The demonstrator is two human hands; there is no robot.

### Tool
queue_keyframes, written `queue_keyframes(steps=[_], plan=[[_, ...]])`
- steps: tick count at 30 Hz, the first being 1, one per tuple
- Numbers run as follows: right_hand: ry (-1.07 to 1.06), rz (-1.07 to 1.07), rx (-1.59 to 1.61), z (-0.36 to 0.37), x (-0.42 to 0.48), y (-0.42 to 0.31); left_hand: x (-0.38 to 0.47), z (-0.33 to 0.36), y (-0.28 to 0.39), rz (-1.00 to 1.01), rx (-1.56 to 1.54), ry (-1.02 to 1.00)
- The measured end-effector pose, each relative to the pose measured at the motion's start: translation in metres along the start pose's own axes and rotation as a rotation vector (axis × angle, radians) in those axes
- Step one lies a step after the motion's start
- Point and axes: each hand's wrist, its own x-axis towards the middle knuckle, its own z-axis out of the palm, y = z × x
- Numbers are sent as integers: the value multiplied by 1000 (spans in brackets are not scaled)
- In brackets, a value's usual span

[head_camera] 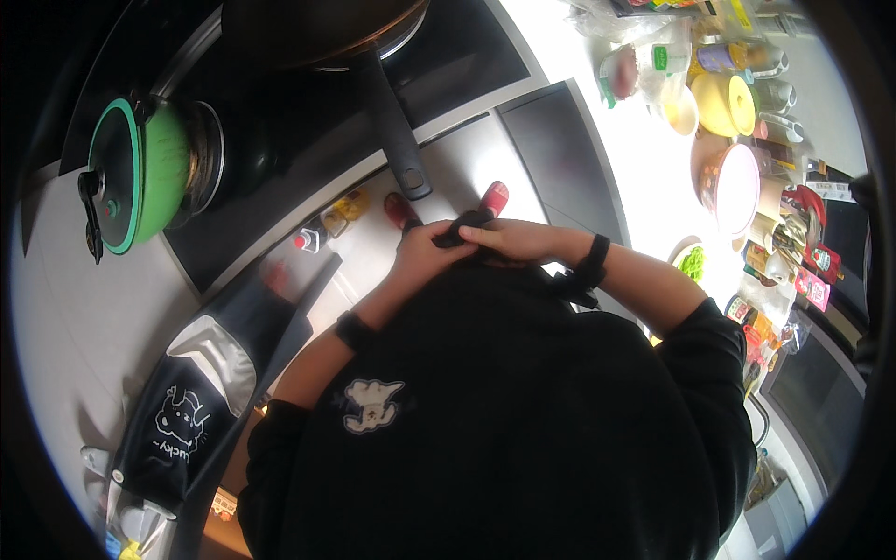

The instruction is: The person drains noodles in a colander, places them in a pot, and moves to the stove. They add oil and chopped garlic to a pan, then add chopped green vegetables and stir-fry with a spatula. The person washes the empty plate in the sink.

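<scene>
In front of my belly, my left hand (428, 253) and my right hand (505, 240) meet. Both close their fingers around a bunched piece of black fabric (470, 222); whether it belongs to the black top (504, 392) I wear cannot be told. Each wrist has a black band, and another dark piece hangs under the right one. Just beyond my hands, the black handle (397, 133) of a frying pan (308, 31) juts over the cooktop edge. Red shoes (495, 197) show on the floor below.
A green pot (162, 178) with a glass lid stands on the black cooktop (280, 133). A black apron (182, 413) with a white pocket hangs at left. The bright right counter (637, 182) bears a yellow lidded container (724, 105), a pink-rimmed bowl (731, 189), chopped greens (691, 263) and several bottles.
</scene>
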Motion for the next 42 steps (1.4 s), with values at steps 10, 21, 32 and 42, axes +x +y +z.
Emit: queue_keyframes(steps=[10, 21, 32, 42], plan=[[187, -80, 105, 10, 3, -7, 16, 15, -27, 255, -14, 17], [172, -52, 320, 9, 13, -10, 17, 13, -20, 220, -20, -192], [351, -183, 512, 12, 9, -1, -21, -12, -3, -65, -213, -145], [426, -223, 499, 18, 7, -8, -32, -16, 20, -51, 72, 93]])
